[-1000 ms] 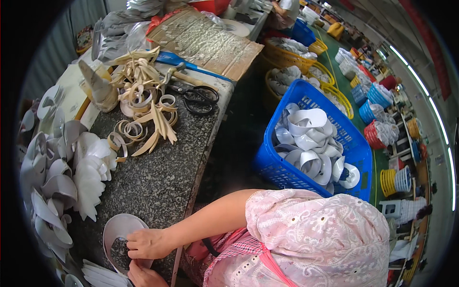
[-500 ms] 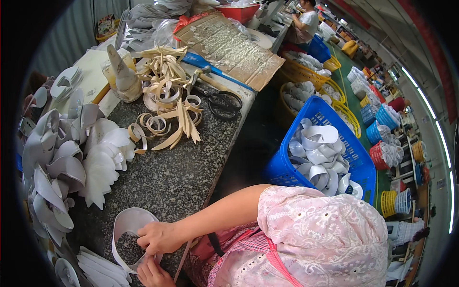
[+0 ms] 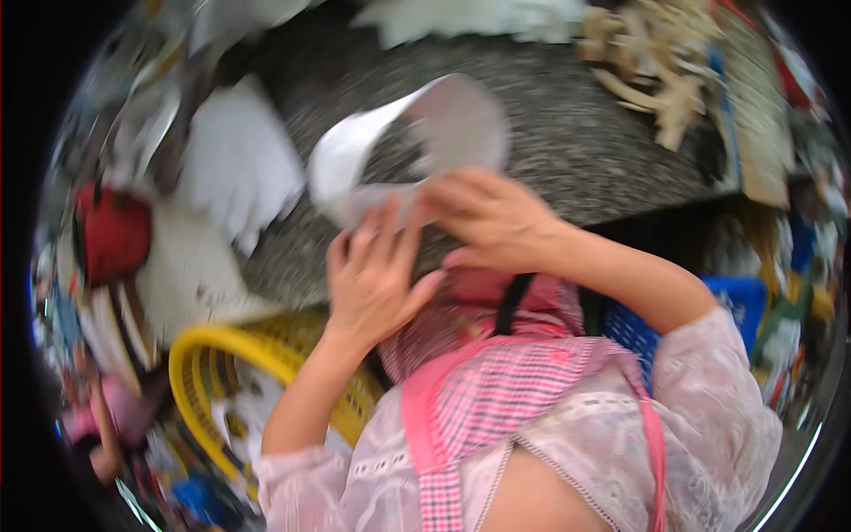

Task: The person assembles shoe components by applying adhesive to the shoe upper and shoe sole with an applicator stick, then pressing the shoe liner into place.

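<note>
A white, ring-shaped shoe upper (image 3: pixel 474 120) stands on the dark speckled worktop (image 3: pixel 567 133) in front of me, its curved opening facing up. My left hand (image 3: pixel 374 279) lies against its near edge with fingers stretched out and the thumb spread aside. From the right, my right hand (image 3: pixel 496 222) reaches the same near edge; its bent fingers hold the rim close to my left fingertips. Motion smears the fingertips, and the part of the rim under them is hidden.
White scalloped pieces (image 3: pixel 239 160) lie left of the upper. Cream strips (image 3: pixel 651 62) are heaped at the far right. A yellow basket (image 3: pixel 191 355) stands below the worktop at left, a blue basket (image 3: pixel 740 306) at right. A red container (image 3: pixel 115 230) is far left.
The view has swung round, so the upper now appears near the centre. My left hand has gone from bent fingers at the rim to stretched, spread fingers. My right hand stays at the rim.
</note>
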`<move>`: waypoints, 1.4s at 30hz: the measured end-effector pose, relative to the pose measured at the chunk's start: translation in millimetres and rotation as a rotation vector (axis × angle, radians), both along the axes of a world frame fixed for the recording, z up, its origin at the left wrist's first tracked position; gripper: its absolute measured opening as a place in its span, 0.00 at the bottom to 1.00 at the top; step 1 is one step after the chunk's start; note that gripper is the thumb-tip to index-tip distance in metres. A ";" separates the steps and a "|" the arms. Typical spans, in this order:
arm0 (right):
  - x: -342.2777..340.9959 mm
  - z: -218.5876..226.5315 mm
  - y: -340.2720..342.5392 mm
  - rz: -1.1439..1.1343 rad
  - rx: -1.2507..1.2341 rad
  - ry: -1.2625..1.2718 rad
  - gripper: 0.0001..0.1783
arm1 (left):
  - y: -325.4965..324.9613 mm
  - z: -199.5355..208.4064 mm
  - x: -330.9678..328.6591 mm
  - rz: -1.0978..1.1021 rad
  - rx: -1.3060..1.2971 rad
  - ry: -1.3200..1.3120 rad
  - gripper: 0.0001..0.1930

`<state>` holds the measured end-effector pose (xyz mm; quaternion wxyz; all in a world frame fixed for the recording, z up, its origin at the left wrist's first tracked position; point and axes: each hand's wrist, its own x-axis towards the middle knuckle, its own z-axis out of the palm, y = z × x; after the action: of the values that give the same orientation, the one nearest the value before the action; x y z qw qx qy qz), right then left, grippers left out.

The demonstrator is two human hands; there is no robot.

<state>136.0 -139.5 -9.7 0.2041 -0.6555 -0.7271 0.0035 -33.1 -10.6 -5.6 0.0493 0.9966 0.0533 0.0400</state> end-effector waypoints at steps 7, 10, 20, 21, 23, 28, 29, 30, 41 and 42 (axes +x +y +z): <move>9.6 11.7 -15.7 0.000 -0.277 -0.019 0.35 | 14.8 4.9 -24.0 0.003 0.033 -0.036 0.28; 23.6 13.1 -26.8 -0.062 -0.336 -0.074 0.32 | 30.3 4.3 -23.8 -0.109 0.020 -0.040 0.26; 91.2 21.8 -45.4 -0.401 0.056 0.143 0.22 | 36.3 6.0 6.2 -0.158 0.101 -0.306 0.20; 96.7 22.6 -42.2 -0.385 0.135 0.135 0.27 | 30.1 10.5 14.1 -0.096 0.189 -0.381 0.18; 103.2 20.4 -32.8 -0.359 0.144 0.147 0.30 | 27.4 12.0 26.0 -0.096 0.232 -0.418 0.16; 86.6 27.9 1.8 -0.076 0.140 0.153 0.39 | 38.4 45.9 38.9 -0.127 0.033 -0.585 0.15; 86.9 30.6 -0.6 -0.076 0.149 0.147 0.39 | 40.1 61.0 38.5 -0.121 -0.092 -0.605 0.14; 87.6 33.5 1.0 0.007 0.201 0.324 0.33 | 40.3 69.9 33.7 -0.118 -0.070 -0.609 0.14; 51.9 82.7 21.8 -0.094 0.131 1.437 0.12 | 21.7 90.3 28.1 0.196 -1.848 -0.304 0.16; 52.0 80.6 22.3 -0.096 0.134 1.437 0.12 | 21.9 86.9 28.8 0.195 -1.848 -0.301 0.16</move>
<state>188.0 -117.2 70.8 0.6713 -0.5087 -0.3823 0.3801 -4.3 11.2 81.2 0.8232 0.5381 0.1401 0.1142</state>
